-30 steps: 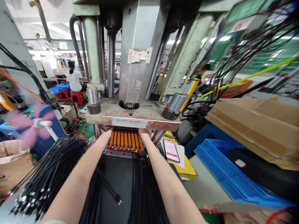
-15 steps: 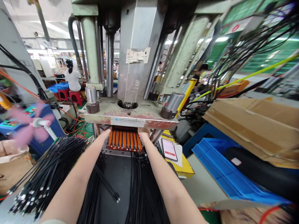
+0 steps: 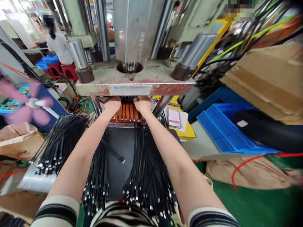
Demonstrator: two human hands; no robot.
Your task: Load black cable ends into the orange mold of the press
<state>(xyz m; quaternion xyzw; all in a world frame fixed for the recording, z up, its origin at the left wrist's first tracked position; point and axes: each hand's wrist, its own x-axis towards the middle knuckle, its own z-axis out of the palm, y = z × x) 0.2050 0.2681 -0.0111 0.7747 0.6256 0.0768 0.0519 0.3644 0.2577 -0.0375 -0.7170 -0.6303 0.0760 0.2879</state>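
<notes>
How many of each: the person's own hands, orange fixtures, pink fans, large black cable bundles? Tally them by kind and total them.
Own hands: 2
Orange fixture: 1
Pink fan: 1
Large black cable bundles: 3
Total: 7

No text can be read for certain. A pale label [image 3: 131, 89] runs along the front edge of the machine's metal plate [image 3: 157, 74], with a blue mark [image 3: 115, 88] toward its left end and print too blurred to make out. The phone [image 3: 173, 114] shows a red band, and a brown bag [image 3: 14, 142] bears what may be lettering.
</notes>
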